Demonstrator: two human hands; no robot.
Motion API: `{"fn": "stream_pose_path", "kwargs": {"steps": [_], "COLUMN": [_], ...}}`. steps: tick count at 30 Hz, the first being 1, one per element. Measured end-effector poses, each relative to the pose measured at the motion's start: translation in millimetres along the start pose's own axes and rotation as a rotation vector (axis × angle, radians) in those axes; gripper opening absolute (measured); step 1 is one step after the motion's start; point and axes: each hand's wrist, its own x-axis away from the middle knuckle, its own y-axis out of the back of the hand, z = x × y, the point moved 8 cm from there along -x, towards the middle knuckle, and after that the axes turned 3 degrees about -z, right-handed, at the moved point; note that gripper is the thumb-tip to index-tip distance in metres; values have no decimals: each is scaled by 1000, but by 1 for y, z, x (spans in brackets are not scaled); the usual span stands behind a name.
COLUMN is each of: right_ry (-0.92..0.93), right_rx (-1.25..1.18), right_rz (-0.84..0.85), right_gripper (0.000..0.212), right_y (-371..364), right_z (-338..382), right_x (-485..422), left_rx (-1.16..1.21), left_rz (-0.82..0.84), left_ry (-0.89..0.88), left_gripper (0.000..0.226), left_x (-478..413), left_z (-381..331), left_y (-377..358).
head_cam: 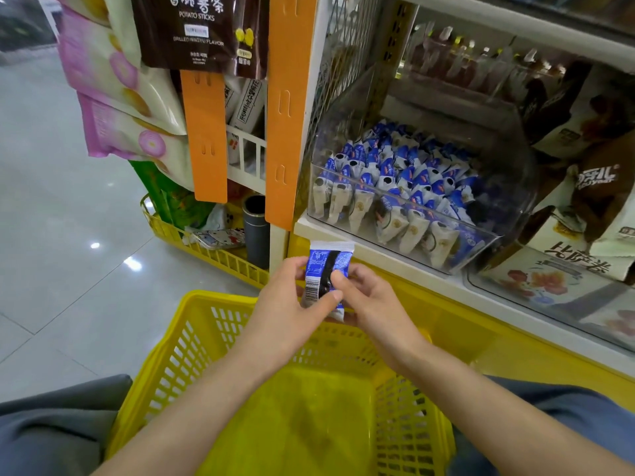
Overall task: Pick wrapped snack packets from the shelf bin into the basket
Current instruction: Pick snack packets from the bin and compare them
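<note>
Status: one blue-and-white foil-wrapped snack packet [326, 269] is out of the clear plastic shelf bin [512, 201] and is held upright in the air, below the white shelf edge [378, 255] and just above the far rim of the yellow perforated plastic basket [165, 355]. The left hand [288, 304] grips the packet's left side, with the thumb lying across its barcode end. The right hand [371, 300] pinches its right side, with the thumb on the printed face and the fingers behind. Neither hand is free. The packet is not yet inside the basket; judged from its position, the current step is the transfer from bin to basket, close to release. The visible part of the basket floor shows bare yellow plastic and no packets; the forearms cover part of it, so its contents cannot be confirmed in full. The bin holds a dense stock of matching blue-and-white packets [405, 173], packed in rows against its front wall. Assessment: the task is at an early stage. This packet is to be released into the basket, and further picks from the bin are outstanding.
</note>
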Motion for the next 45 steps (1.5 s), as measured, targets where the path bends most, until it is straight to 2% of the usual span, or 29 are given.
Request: {"fn": "stream_pose_path", "kwargs": {"steps": [4,8,15,20,24,27,29,31,33,36,39,45], "right_ry": [22,94,89,92,134,160,190,231,280,323,260,113], "right_rx": [2,91,134,137,180,199,223,230,282,355,268,182], "right_rz": [-2,-35,-8,-30,-29,16,60,87,105,86,19,21], "right_gripper": [17,13,25,19,15,13,20,28,35,41,44,20], "right_y": [2,4,-2,-1,-4,-5,-6,-7,-7,-8,0,10], "right_z": [-1,1,-3,-3,-1,1,5,11,17,23,23,23], "right_x": [-2,-4,-3,-3,-1,-2,-1,1,4,7,5,3], "left_rx": [-69,-158,-351,-477,-382,-242,-2,270,389,336,341,291], "left_rz": [57,65,20,-3,16,8,15,90,175,207,229,335], "left_ry": [-62,-77,-255,-327,-266,-150,12,166,221,215,251,185], "left_gripper": [37,46,18,16,6,13,20,20,23,30,32,31], "left_x": [-2,-1,8,9,5,-3,-7,-7,-5,-2,-1,4], "left_z": [-1,4,-11,-16,-10,-3,3,7,7,6,7,-1], "left_y": [-4,-6,-1,1,1,4,6,0,-7,-11,-12,-15]}}
